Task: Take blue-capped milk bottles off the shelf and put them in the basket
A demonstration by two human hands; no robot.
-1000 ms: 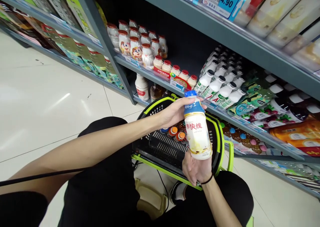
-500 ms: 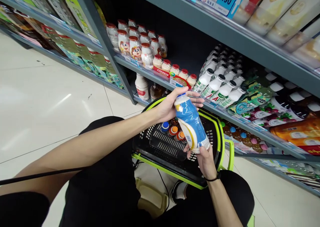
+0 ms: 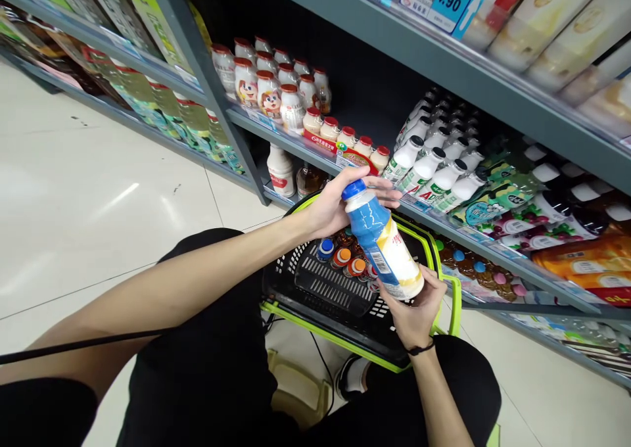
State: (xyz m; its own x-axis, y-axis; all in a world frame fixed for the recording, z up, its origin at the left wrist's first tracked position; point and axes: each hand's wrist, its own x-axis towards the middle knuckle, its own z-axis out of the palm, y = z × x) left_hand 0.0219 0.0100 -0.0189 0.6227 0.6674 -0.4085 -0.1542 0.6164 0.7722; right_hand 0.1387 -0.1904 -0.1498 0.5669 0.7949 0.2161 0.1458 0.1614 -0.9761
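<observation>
A white and blue bottle with a blue cap [image 3: 382, 243] is tilted between my two hands, above a black basket with a lime-green rim [image 3: 436, 263]. My right hand [image 3: 417, 302] grips its base, thumb on one side and fingers on the other. My left hand [image 3: 340, 204] is beside and behind the bottle's neck, its fingers spread and stretched out past the cap. Inside the basket, below the bottle, stand a blue-capped bottle [image 3: 325, 250] and orange-capped bottles [image 3: 341, 258]; others are partly hidden.
Grey shelving [image 3: 236, 92] runs diagonally behind the basket. It holds red-capped bottles [image 3: 269, 95], white bottles with black caps [image 3: 424, 171] and orange packs [image 3: 582, 263]. A pale stool [image 3: 298, 381] and a black cable are below the basket.
The bottle has turned about its length, now showing its barcode and a white and yellow side, and its blue cap shows more. My right hand has shifted its grip round the base.
</observation>
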